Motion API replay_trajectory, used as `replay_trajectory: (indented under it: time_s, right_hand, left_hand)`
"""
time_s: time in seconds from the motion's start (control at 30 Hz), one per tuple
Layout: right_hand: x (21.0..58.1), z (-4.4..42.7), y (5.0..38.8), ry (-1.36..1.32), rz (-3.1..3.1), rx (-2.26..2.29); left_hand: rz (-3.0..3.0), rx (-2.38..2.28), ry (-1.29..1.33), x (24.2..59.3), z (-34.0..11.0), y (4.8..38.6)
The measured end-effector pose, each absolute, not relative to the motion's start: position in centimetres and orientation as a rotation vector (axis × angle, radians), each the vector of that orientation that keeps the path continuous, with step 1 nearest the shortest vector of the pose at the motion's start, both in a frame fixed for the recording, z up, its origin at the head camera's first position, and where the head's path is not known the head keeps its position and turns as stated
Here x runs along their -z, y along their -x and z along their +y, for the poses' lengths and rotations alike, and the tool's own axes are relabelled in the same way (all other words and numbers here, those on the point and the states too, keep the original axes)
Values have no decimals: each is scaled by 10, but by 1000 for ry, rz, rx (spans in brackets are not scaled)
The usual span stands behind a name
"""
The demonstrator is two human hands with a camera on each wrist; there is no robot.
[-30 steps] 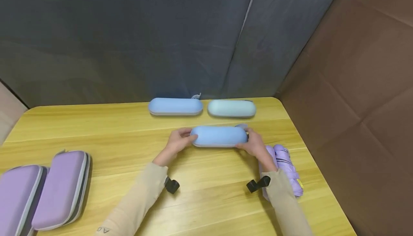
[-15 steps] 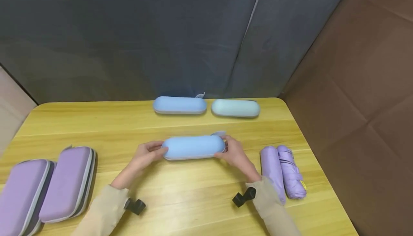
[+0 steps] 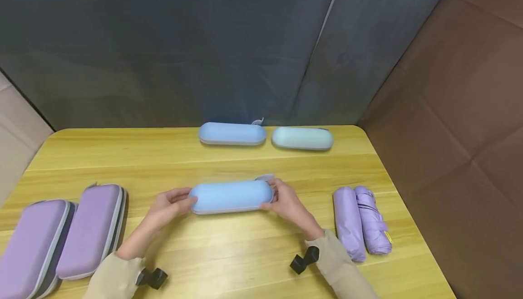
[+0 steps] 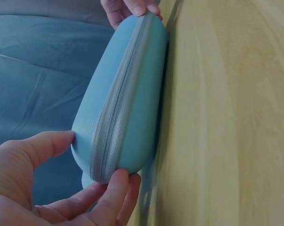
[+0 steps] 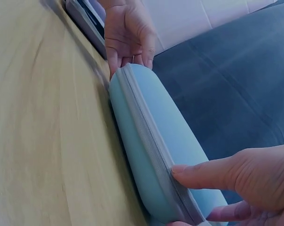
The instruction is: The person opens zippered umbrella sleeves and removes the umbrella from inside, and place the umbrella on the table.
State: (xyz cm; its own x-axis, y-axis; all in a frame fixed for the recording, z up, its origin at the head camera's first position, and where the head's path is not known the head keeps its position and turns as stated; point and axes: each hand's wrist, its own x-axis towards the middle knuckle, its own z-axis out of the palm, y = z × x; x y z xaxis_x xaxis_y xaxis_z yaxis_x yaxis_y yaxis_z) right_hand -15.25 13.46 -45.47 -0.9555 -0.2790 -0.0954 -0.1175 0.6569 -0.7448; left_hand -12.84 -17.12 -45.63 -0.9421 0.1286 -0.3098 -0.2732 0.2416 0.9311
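Note:
A long, rounded blue zip case (image 3: 231, 197) lies crosswise in the middle of the table, between my two hands. My left hand (image 3: 170, 208) pinches its left end, thumb on one side of the zipper and fingers on the other, as the left wrist view shows. At the opposite end my right hand (image 3: 288, 203) grips it, its thumb (image 5: 203, 173) on the zipper band. A pale strap loop (image 3: 265, 178) sticks out behind the right end. Whether the underside touches the wood cannot be told.
Against the back edge of the table (image 3: 135, 154) lie a second blue case (image 3: 232, 134) and a mint-green case (image 3: 302, 138). Two purple zip cases (image 3: 91, 231) (image 3: 34, 247) lie at the left. Two folded purple umbrellas (image 3: 349, 222) (image 3: 373, 219) lie at the right.
Both hands have brought the blue case leftward and nearer to me, keeping their hold at its ends. My right forearm has moved off the purple umbrellas. The head view has shifted slightly.

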Motion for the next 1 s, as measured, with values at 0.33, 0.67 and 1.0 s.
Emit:
replay_trajectory:
  time_s: [0.33,0.67,1.0]
  right_hand:
    - [454,145,172,412,2667,1182]
    - [460,135,207,369,2409,1171]
    - [460,132,225,340,2238,1185]
  left_hand:
    - [2724,-1346,-223,454,-163,128]
    - [2955,-1099,-585,454,-146,134]
    - [2961,-1113,-702,459,-148,134]
